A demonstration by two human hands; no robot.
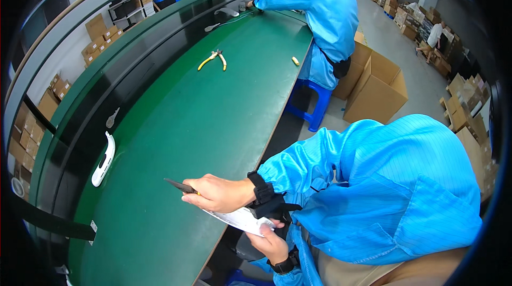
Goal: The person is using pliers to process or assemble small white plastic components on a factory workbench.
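My right hand [216, 194] is closed round a hand tool [180, 185] with a dark pointed end and a bit of yellow; its exact kind is mostly hidden by the fingers. Lower down, my left hand [270, 242] grips one end of a long white plastic part [242, 219]. That part lies partly beneath my right hand and wrist, over the bench's near edge. On the far side of the green bench top [160, 142] rests a curved white plastic shell [104, 160] with a dark opening.
Yellow-handled pliers [213, 61] lie spread on the bench, with a small yellow piece [295, 61] near its edge. A co-worker in blue [330, 14] sits farther along on a blue stool [312, 102], beside an open cardboard box [376, 86]. A black rail bracket [58, 224] crosses the lower left.
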